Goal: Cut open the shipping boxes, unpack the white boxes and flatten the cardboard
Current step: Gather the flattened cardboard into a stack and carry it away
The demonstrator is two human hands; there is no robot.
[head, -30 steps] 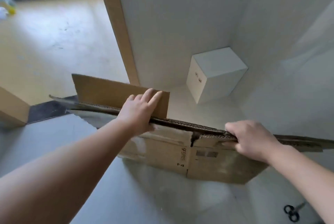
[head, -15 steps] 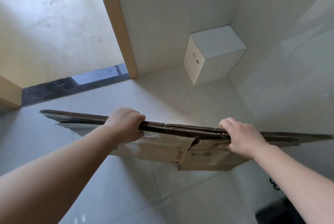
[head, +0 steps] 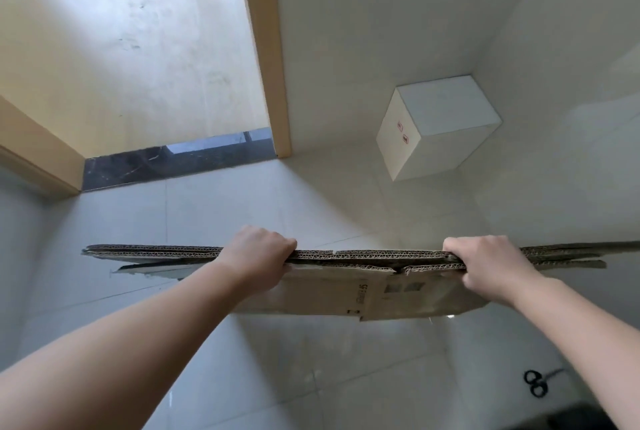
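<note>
A flattened brown shipping box (head: 367, 294) hangs upright above the tiled floor, its corrugated top edge running across the view. My left hand (head: 258, 258) grips that edge left of the middle, fingers curled over it. My right hand (head: 491, 265) grips the same edge further right. A white box (head: 440, 128) stands on the floor in the far right corner against the walls, with two small red labels on its left face. Black-handled scissors (head: 536, 386) lie on the floor at the lower right.
A doorway with a wooden frame (head: 265, 48) and a dark threshold strip (head: 176, 161) opens at the left onto a yellowish floor. White walls close off the back and right. Light floor tiles lie below the cardboard.
The raised cardboard flap has been folded down, so the box now hangs as one flat stack. My left hand went from lying on the flap to gripping the top edge.
</note>
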